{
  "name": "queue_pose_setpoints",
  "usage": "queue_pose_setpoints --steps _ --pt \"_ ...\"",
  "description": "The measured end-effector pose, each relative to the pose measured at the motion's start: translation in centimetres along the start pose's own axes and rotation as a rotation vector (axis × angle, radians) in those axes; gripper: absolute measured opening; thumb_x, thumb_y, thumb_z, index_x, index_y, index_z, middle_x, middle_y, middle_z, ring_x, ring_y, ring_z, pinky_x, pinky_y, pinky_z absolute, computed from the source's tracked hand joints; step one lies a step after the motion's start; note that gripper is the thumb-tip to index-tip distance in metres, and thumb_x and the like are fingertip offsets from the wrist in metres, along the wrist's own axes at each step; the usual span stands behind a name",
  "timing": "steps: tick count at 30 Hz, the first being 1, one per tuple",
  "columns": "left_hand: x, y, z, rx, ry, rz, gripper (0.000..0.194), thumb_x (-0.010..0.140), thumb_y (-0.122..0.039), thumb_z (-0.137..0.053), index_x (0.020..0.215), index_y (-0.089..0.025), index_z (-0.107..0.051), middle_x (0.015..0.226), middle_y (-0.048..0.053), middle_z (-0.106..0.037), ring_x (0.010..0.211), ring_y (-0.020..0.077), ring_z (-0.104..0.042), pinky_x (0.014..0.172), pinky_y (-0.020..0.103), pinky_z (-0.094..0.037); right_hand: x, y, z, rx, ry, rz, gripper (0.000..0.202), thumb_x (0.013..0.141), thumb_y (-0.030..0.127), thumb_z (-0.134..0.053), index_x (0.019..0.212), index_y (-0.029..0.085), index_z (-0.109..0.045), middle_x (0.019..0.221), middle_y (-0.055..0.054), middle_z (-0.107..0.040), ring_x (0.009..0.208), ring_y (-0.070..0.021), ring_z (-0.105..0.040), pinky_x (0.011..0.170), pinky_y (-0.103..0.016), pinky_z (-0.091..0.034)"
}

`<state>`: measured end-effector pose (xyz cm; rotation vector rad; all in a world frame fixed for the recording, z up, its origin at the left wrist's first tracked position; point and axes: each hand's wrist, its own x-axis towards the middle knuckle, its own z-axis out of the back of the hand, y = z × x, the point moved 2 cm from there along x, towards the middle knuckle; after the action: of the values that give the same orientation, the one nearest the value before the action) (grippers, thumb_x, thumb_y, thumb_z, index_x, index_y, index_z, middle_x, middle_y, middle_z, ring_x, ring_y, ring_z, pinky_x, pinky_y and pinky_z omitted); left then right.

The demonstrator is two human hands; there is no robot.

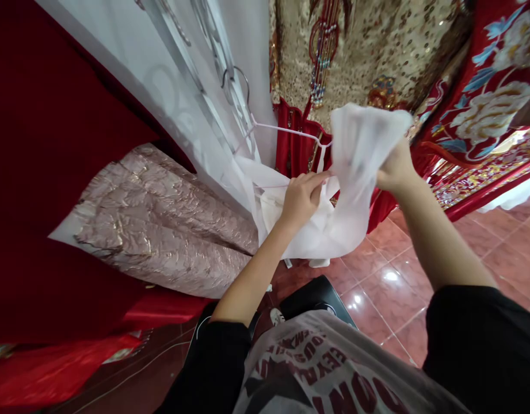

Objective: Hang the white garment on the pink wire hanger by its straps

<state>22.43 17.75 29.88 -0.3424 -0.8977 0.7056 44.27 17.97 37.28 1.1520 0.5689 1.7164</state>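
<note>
A white sheer garment (355, 178) hangs partly on a thin pale hanger (288, 131), whose dark hook sits near a metal rack. My left hand (302, 198) is at the hanger's lower part, thumb and fingers close together on the white cloth near a strap. My right hand (394, 167) holds up a bunched part of the same garment at the right; the cloth hides most of its fingers. The lifted cloth is smeared by motion.
White metal rack bars (204, 86) rise at upper left. A pink textured garment (161, 224) and red cloth (53, 172) hang left. A gold sequined garment (355, 63) and embroidered red cloth (484, 109) hang right. Below are a black stool (310, 296) and tiled floor (389, 293).
</note>
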Motion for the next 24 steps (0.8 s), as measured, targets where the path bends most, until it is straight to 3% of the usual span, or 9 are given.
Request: queue_pose_setpoints --steps 2,6,9,11,14,16,19,21,24 --pt "0.2 0.3 -0.2 0.018 0.012 0.012 0.032 0.107 -0.015 -0.050 0.118 -0.018 -0.080 0.114 0.012 -0.081 0.106 0.0288 -0.072 0.097 0.043 -0.051 1.1 3.0 -0.4 -0.034 0.051 0.092 0.031 0.081 0.046 -0.090 0.087 0.022 -0.071 0.114 -0.008 -0.075 0.143 -0.0386 -0.059 0.124 -0.052 -0.049" --pt "0.2 0.7 -0.1 -0.037 0.023 0.021 0.040 0.105 -0.012 -0.047 0.124 -0.023 -0.080 0.121 0.010 -0.079 0.119 0.0301 -0.071 0.107 0.048 -0.052 4.7 6.4 -1.9 -0.205 0.339 0.209 0.024 0.074 0.020 -0.092 0.089 0.018 -0.073 0.109 -0.003 -0.077 0.128 -0.0303 -0.068 0.121 -0.044 -0.051" --pt "-0.1 0.6 0.2 -0.163 0.014 0.005 0.045 0.110 -0.019 -0.038 0.130 -0.024 -0.078 0.128 0.010 -0.078 0.127 0.0290 -0.070 0.115 0.050 -0.050 7.8 6.6 -2.4 -0.344 0.455 0.202 0.021 0.073 0.013 -0.090 0.083 0.016 -0.072 0.097 0.001 -0.077 0.121 -0.0232 -0.072 0.113 -0.032 -0.054" --pt "-0.2 0.3 0.2 -0.274 0.008 -0.005 0.042 0.114 -0.033 -0.039 0.129 -0.023 -0.077 0.133 0.011 -0.077 0.131 0.0293 -0.070 0.119 0.051 -0.049 10.0 6.1 -2.7 -0.317 0.447 0.123 0.015 0.084 0.020 -0.083 0.078 0.014 -0.070 0.094 0.003 -0.078 0.121 -0.0184 -0.073 0.103 -0.024 -0.054" --pt "-0.1 0.2 -0.2 -0.420 -0.078 0.076 0.040 0.111 -0.053 -0.055 0.124 -0.021 -0.076 0.131 0.014 -0.078 0.127 0.0300 -0.073 0.114 0.047 -0.054 12.1 5.1 -3.6 -0.176 0.425 -0.028 0.028 0.097 0.029 -0.068 0.077 0.010 -0.068 0.097 0.002 -0.079 0.117 -0.0143 -0.074 0.092 -0.020 -0.053" --pt "-0.2 0.1 -0.3 -0.470 -0.204 0.162 0.041 0.107 -0.058 -0.061 0.117 -0.020 -0.074 0.121 0.014 -0.079 0.116 0.0287 -0.076 0.104 0.044 -0.059 12.4 4.7 -4.4 -0.050 0.407 -0.079 0.028 0.097 0.030 -0.071 0.078 0.009 -0.068 0.099 0.002 -0.080 0.112 -0.0156 -0.076 0.090 -0.021 -0.056" --pt "-0.5 -0.1 0.3 -0.468 -0.390 0.205 0.042 0.110 -0.058 -0.055 0.100 -0.020 -0.070 0.102 0.010 -0.076 0.101 0.0248 -0.074 0.094 0.040 -0.060 11.2 4.7 -4.7 0.132 0.383 -0.045 0.021 0.081 0.018 -0.090 0.080 0.012 -0.070 0.099 0.002 -0.080 0.103 -0.0176 -0.078 0.086 -0.023 -0.063" --pt "-0.6 -0.4 1.0 -0.448 -0.416 0.191 0.043 0.111 -0.057 -0.054 0.091 -0.021 -0.066 0.096 0.008 -0.072 0.096 0.0224 -0.072 0.091 0.037 -0.060 9.8 5.2 -4.3 0.114 0.465 -0.084 0.021 0.076 0.007 -0.091 0.085 0.011 -0.073 0.091 0.002 -0.079 0.091 -0.0143 -0.077 0.081 -0.021 -0.062" --pt "0.4 -0.8 1.8 -0.531 -0.349 0.167 0.038 0.112 -0.052 -0.053 0.096 -0.021 -0.067 0.097 0.006 -0.073 0.102 0.0215 -0.073 0.093 0.036 -0.061 7.8 5.8 -3.1 -0.025 0.584 -0.219 0.013 0.090 0.007 -0.077 0.102 0.004 -0.075 0.081 0.002 -0.077 0.075 -0.0064 -0.073 0.076 -0.015 -0.055"
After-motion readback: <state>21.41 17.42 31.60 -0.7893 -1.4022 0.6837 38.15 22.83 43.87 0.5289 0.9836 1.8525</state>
